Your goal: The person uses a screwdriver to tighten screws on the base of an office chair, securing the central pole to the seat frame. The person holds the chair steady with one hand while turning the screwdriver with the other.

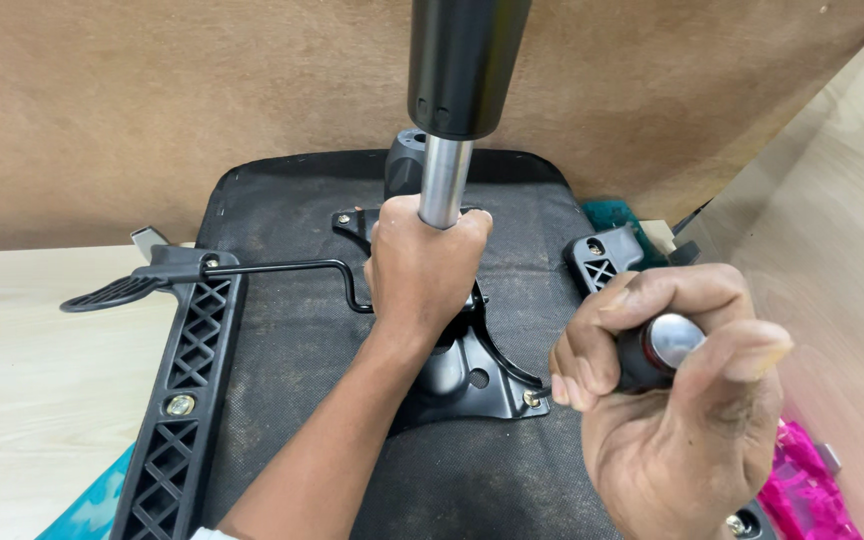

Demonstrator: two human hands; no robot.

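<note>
An upturned black chair seat (292,330) lies on a pale table (32,380). On it sits a black metal mechanism plate (482,385) with a gas lift cylinder (447,150) standing upright from it. My left hand (422,270) is wrapped around the chrome shaft just above the plate. My right hand (672,390) grips a tool with a black handle and silver cap (667,345), held upright over a bolt (530,398) at the plate's near right corner. A thin black lever rod (282,266) runs left from the mechanism.
A black lattice armrest bracket (177,400) is bolted along the seat's left side, another bracket (602,258) on the right. Brown board walls stand behind and to the right. A pink plastic object (807,490) lies at lower right, a teal one (607,215) behind the seat.
</note>
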